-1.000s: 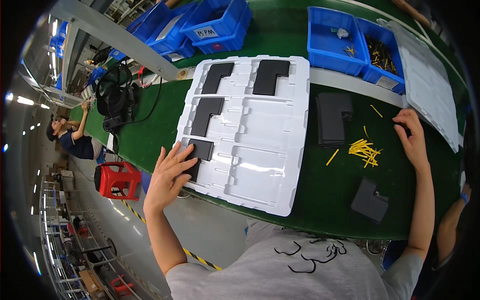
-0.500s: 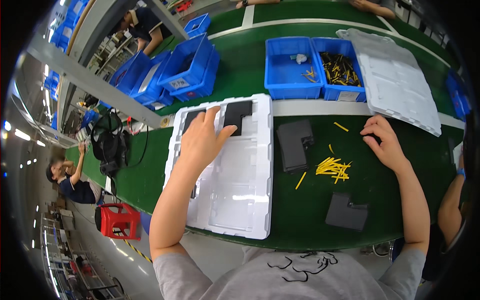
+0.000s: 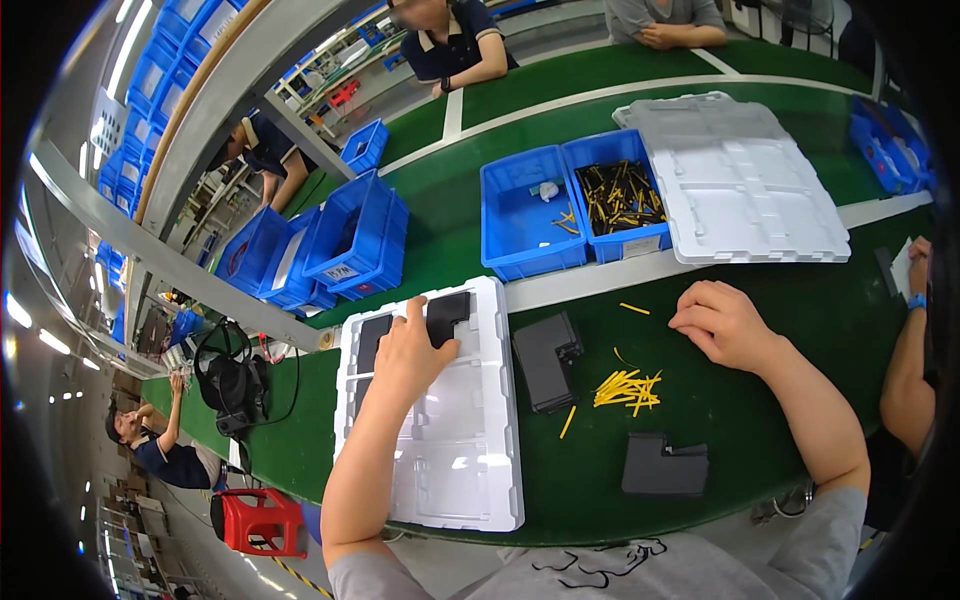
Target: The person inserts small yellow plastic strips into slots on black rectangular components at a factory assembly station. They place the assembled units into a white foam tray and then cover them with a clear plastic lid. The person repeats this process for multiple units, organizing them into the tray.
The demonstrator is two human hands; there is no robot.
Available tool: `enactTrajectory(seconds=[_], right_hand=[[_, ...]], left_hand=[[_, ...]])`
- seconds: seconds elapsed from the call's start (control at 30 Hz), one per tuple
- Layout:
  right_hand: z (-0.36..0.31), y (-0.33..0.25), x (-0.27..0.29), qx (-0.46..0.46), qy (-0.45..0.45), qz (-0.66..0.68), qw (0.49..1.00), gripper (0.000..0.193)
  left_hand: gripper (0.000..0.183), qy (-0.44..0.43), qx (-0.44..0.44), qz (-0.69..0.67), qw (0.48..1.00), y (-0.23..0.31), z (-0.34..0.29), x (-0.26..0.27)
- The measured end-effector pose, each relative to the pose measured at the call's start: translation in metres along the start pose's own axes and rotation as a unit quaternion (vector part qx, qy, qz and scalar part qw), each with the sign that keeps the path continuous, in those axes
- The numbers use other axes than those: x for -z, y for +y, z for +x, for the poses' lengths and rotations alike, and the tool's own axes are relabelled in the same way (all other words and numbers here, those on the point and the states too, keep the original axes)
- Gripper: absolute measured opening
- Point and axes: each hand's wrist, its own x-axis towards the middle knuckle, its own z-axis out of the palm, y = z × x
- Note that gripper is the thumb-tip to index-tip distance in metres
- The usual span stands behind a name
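Left hand [image 3: 408, 358] has moved from the near corner of the white tray [image 3: 505, 420] to its far end, so work apparently centres there: grip spread beside 1 pocketed black piece [image 3: 449, 313] (hold unclear). Right hand [image 3: 727, 325] half-curled, nothing visible in it.

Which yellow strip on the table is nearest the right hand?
The lone strip beyond the pile, left of the right hand; the others are in or beside that pile.

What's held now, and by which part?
Nothing visibly held. Left hand is spread over the tray, beside a black part. Right hand is half-curled over the bench, palm hidden, so can't fully rule it out.
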Motion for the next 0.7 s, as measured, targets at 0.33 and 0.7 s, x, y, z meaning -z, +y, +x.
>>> enactTrajectory(seconds=[0.33, 0.7], right_hand=[[0.006, -0.001, 0.034, 0.058, 0.137, -0.126, 0.981, 0.026], [0.008, -0.002, 0.025, 0.064, 0.133, -0.093, 0.985, 0.026]], left_hand=[[0.072, 0.027, 0.036, -0.114, 0.992, -0.007, -0.060, 0.034], [0.055, 0.042, -0.036, -0.064, 0.996, 0.002, -0.110, 0.013]])
